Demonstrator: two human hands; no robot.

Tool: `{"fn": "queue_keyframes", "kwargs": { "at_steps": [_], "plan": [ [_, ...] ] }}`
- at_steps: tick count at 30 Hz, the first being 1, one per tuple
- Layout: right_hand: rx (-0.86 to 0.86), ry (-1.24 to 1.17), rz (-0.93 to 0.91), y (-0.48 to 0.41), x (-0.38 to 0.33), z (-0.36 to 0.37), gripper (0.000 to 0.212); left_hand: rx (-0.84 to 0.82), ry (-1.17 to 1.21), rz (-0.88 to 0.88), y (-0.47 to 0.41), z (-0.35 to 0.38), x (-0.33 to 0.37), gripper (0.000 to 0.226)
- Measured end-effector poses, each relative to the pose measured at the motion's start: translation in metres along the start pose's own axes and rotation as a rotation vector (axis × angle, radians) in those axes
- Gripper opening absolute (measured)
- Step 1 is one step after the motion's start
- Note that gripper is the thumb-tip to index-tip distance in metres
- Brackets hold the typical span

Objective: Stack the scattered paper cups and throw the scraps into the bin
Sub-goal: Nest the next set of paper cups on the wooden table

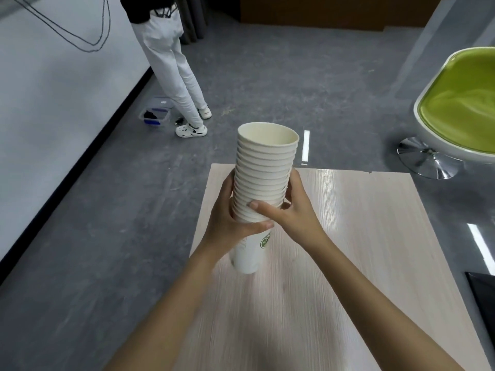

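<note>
Stack of paper cups (263,178) (mid-frame, above table (361,236)): I see left hand (230,223) and right hand (292,212) both grasping it.

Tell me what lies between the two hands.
The stack of paper cups: the left hand and right hand grip it from opposite sides, nothing else between them. The head view shows this.

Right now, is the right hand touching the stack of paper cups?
Touching. The head view shows the right hand with its thumb across the front of the cup stack, fingers curled behind.
</note>
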State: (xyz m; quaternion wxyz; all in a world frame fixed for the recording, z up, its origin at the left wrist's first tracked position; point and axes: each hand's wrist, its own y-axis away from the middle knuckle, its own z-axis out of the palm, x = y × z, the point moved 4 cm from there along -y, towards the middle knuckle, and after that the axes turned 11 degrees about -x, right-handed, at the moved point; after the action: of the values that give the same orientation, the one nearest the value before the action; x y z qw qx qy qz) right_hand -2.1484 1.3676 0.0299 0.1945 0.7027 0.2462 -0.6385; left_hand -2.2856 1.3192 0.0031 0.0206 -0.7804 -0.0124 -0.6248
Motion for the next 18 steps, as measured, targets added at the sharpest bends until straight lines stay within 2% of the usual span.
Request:
{"fn": "queue_keyframes", "kwargs": {
  "at_steps": [18],
  "plan": [
    [-0.009, 0.082, -0.086, -0.031, 0.0, 0.005, 0.088, 0.099, -0.032, 0.033, -0.022, -0.02, -0.015, 0.095]
  ]
}}
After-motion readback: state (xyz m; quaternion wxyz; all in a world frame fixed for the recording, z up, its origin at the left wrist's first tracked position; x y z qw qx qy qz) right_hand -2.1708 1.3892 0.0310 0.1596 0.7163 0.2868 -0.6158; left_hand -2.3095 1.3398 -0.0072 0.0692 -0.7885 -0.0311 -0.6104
